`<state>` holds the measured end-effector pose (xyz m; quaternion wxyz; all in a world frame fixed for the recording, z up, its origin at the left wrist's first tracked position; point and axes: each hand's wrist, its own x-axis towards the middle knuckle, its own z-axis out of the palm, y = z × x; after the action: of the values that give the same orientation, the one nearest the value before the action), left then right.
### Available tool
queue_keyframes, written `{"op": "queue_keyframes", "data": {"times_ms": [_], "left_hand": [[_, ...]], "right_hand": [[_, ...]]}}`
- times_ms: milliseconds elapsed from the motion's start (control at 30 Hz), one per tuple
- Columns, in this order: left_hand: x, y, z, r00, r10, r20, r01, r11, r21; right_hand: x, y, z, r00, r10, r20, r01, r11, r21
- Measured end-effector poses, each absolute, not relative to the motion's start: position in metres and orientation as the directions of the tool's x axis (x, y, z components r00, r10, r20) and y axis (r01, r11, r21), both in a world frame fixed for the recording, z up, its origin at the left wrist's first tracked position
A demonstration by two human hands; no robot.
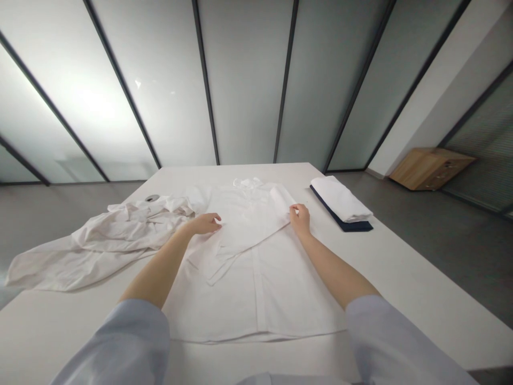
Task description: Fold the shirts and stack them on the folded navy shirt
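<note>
A white shirt (236, 299) lies spread on the table in front of me, hem towards me and collar (247, 183) at the far end. A vertical strip runs down its middle, and a sleeve (248, 235) lies slantwise across the body. At the shirt's right edge, my right hand (300, 218) is closed, pinching the white fabric between thumb and fingers. My left hand (205, 223) hovers over or lightly touches the left side of the shirt, its fingers loosely bent and apart, with nothing visible in them.
To the left lies a crumpled heap of white clothing (120, 230), partly over the table edge, with a grey round object (152, 198) behind it. A folded white cloth (340, 198) rests on a dark blue one (356, 226) at right. A wooden cabinet (425, 168) stands beyond the white table (401, 299).
</note>
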<state>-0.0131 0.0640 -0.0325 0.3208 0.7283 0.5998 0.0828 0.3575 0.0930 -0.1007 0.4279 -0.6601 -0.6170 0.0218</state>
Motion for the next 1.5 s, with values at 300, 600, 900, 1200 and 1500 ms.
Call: {"op": "queue_keyframes", "data": {"times_ms": [300, 600, 900, 1200, 1500], "left_hand": [[0.073, 0.065, -0.072, 0.321, 0.946, -0.044, 0.931, -0.306, 0.199], [0.08, 0.058, -0.086, 0.27, 0.962, -0.039, 0.96, -0.266, 0.088], [0.079, 0.057, -0.086, 0.275, 0.961, -0.026, 0.957, -0.272, 0.102], [0.07, 0.06, -0.087, 0.266, 0.957, 0.113, 0.908, -0.288, 0.304], [0.042, 0.084, -0.077, -0.331, 0.918, 0.218, 0.511, -0.02, 0.86]], "right_hand": [[0.326, 0.071, -0.091, -0.184, 0.972, 0.148, 0.97, 0.204, -0.132], [0.317, 0.069, -0.082, -0.122, 0.982, -0.141, 0.989, 0.109, -0.097], [0.318, 0.071, -0.085, -0.127, 0.982, -0.137, 0.989, 0.116, -0.09], [0.321, 0.067, -0.088, -0.147, 0.989, -0.029, 0.985, 0.143, -0.1], [0.324, 0.066, -0.085, -0.171, 0.984, 0.042, 0.979, 0.175, -0.108]]}}
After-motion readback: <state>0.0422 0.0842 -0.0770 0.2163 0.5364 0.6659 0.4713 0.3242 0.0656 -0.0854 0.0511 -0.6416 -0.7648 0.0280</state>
